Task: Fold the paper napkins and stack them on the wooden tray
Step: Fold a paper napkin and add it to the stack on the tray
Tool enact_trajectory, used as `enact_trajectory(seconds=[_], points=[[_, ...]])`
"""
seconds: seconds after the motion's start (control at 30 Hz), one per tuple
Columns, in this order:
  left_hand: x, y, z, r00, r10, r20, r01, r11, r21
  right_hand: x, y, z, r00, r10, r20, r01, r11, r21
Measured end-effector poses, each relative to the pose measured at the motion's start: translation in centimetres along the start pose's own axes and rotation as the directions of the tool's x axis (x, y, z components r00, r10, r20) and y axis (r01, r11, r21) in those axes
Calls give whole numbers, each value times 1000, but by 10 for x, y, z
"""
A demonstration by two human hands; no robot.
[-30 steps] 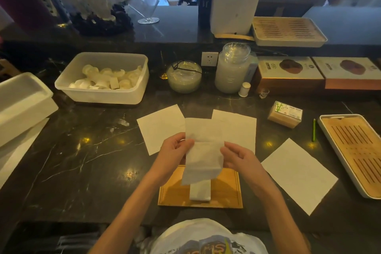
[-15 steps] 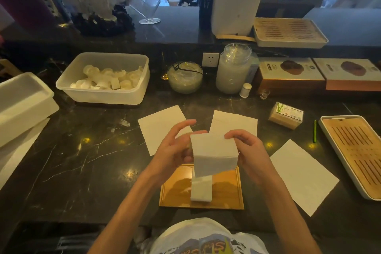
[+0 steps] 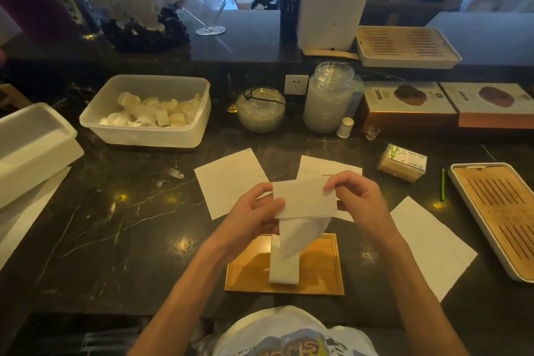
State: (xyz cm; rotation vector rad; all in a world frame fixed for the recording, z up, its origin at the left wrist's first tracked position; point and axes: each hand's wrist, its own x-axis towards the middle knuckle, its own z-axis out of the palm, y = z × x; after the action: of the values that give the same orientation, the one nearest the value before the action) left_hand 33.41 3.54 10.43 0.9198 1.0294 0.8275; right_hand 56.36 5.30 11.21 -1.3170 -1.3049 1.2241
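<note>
A white paper napkin is held in the air above the wooden tray, partly folded, with a loose flap hanging down. My left hand pinches its left edge and my right hand pinches its upper right corner. On the tray lies a folded napkin, long and narrow. Three flat napkins lie on the dark counter: one to the left, one behind my hands, one to the right.
A white tray with a slatted wooden insert sits at the right edge, a green pencil beside it. A small box, jars, a plastic tub and a white container stand behind and to the left.
The napkin hung long and narrow a second ago. Both hands have since folded it up into a shorter, wider rectangle, and my right hand has shifted to its top right corner.
</note>
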Motion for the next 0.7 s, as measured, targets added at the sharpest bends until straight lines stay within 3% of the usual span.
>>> enact_trajectory(seconds=[0.13, 0.27, 0.37, 0.7], points=[[0, 0, 0, 998, 37, -42, -36, 999, 28, 0, -1, 2, 1000, 12, -3, -12, 1000, 19], [1, -1, -1, 989, 69, -128, -67, 997, 25, -3, 4, 8, 976, 170, 134, -192, 965, 176], [1, -1, -3, 983, 92, -156, -90, 996, 23, -9, 13, 12, 955, 230, 189, -260, 953, 154], [6, -1, 1, 942, 221, -253, -181, 968, 173, -8, 18, 11, 966, 253, 58, -258, 960, 109]])
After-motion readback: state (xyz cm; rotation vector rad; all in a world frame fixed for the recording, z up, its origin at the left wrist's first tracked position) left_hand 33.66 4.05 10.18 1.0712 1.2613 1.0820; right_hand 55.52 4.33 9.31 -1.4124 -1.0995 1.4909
